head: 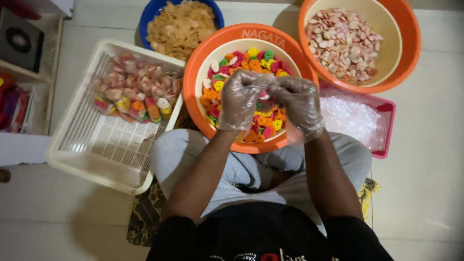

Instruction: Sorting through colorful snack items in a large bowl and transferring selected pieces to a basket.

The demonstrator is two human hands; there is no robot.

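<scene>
person: sitting cross-legged on floor (425,183), light trousers, dark shirt, patterned mat under the legs
left hand (240,99): clear plastic glove, fingers curled in, tips pinched on something small at the middle; what exactly is pinched, cannot tell
right hand (300,102): clear glove too, fingers bent and closed toward the left fingertips, both hands meet on a small pinkish bit (264,95); likely a thin bag edge or a piece, too blurred
key relation: the pinched bit sits right between both sets of fingertips, straight over the near orange bowl; neither hand clearly nearer; its long axis unreadable
near orange bowl (203,58): just past the knees, cream inside, full of coloured crackers (251,60), red, green, yellow, orange; directly below the hands
white basket (101,140): to the left, touching the bowl rim; filled clear packs (137,92) piled at its far end
pink tray (382,130): right of the bowl, holds clear plastic bags (350,116)
blue bowl (147,21): far left, pale yellow chips (181,24)
far orange bowl (411,43): far right, pink-white pieces (343,43)
</scene>
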